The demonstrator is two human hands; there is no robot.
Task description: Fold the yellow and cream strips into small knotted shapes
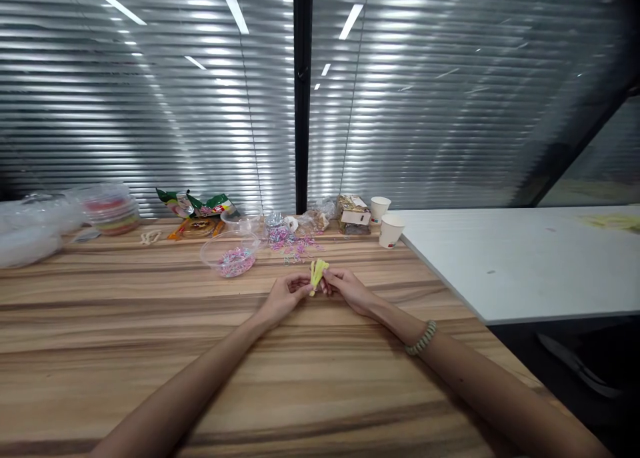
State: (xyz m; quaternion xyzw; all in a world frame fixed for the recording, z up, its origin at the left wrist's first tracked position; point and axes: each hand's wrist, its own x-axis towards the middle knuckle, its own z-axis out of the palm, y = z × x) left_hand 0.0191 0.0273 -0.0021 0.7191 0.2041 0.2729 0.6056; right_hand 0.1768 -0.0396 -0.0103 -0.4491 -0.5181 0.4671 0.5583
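Observation:
Between my two hands is a small bundle of yellow strips (318, 271), gathered at its lower end and fanned out at the top. My left hand (287, 297) pinches the gathered lower end between thumb and fingers. From the other side my right hand (346, 287) grips the bundle's right edge, its thumb near the upper strips. Both hands are held low over the wooden table (280, 391). Just beyond them lies a loose scatter of pink, purple and pale blue small bits (295, 245). What kind of thing the yellow strips are, I cannot tell.
A clear bowl (230, 255) of coloured bits stands beyond my left hand. Two paper cups (391, 231) are at back right, beside a box (354, 211). Green snack packets (195, 205), stacked round containers (113, 211) and plastic bags (30, 231) line the back left. A white table (525, 265) adjoins.

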